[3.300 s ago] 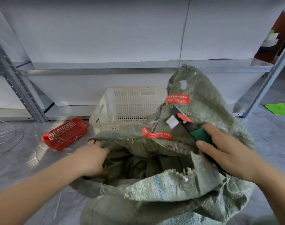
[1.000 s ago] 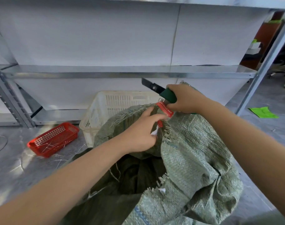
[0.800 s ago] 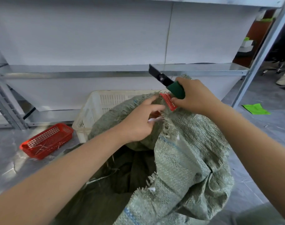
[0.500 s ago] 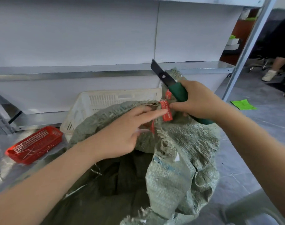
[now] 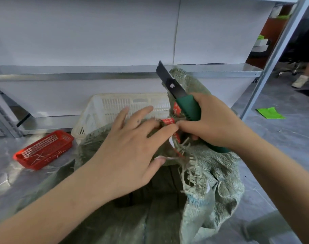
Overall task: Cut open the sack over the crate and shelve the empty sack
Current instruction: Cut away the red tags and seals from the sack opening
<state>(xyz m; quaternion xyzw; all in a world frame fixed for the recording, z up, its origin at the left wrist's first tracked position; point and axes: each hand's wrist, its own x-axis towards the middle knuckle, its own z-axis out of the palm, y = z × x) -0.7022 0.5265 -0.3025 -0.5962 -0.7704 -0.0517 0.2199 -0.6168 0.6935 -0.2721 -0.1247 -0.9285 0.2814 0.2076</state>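
- Green woven sack (image 5: 211,173): slumped near centre, mouth gaping, cut edge frayed and red-taped.
- Cream slotted crate (image 5: 104,110): upright, just behind the sack.
- Green-handled knife (image 5: 187,106): black blade tilted up-left over the sack's edge.

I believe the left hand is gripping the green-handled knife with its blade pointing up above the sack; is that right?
Not quite: in the head view the right hand is gripping the green-handled knife with its blade pointing up above the sack; the left hand only touches the sack.

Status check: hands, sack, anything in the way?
Left hand open, fingertips on red tape of sack. Right hand grips knife, blade pointing up. Sack against crate, near rim. No obstruction seen.
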